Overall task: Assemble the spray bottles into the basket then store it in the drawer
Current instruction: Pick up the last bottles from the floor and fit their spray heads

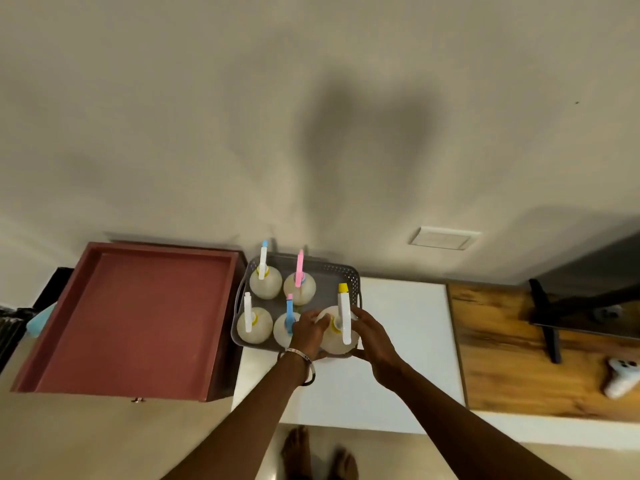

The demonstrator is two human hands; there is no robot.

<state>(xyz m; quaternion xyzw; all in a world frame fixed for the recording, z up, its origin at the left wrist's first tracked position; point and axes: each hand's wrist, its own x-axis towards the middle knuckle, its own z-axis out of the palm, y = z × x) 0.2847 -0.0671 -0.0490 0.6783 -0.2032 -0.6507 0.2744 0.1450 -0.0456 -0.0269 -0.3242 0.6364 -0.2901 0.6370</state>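
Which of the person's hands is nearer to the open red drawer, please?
Left. The left hand holds the yellow-tipped bottle on the side facing the red drawer; the right hand holds its far side, by the basket's right end.

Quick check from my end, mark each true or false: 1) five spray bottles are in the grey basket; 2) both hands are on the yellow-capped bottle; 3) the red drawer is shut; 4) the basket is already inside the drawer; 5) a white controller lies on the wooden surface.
1) True: five spray bottles stand in the grey basket.
2) True: the left hand and right hand hold the yellow-capped bottle from either side.
3) False: the red drawer is pulled open.
4) False: the basket sits on the white countertop, beside the drawer.
5) True: the white controller lies on the wooden surface.
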